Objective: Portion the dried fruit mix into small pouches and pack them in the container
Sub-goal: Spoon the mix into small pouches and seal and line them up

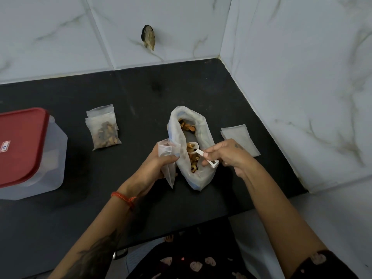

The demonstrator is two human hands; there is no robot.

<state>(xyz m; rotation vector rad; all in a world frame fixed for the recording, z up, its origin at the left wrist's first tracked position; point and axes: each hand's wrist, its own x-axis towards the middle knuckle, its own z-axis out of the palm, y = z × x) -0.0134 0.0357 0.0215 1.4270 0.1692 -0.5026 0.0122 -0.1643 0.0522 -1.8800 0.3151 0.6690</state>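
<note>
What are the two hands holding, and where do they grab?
The right hand pinches a white scoop by its handle. The left hand grips an empty pouch near its open top.

We see a black table (pixel 221 93) set into a corner, its matte top marked by a few pale scuffs. Behind it and to its right rise walls of white marble-look tiles (pixel 302 67) with grey veins and thin grout lines. On the back wall, above the table, sits a dark, ragged hole (pixel 148 37) in a tile. Below the table's near edge we see a pale floor (pixel 332 214) and dark patterned cloth (pixel 193 262) with pinkish shapes.
</note>
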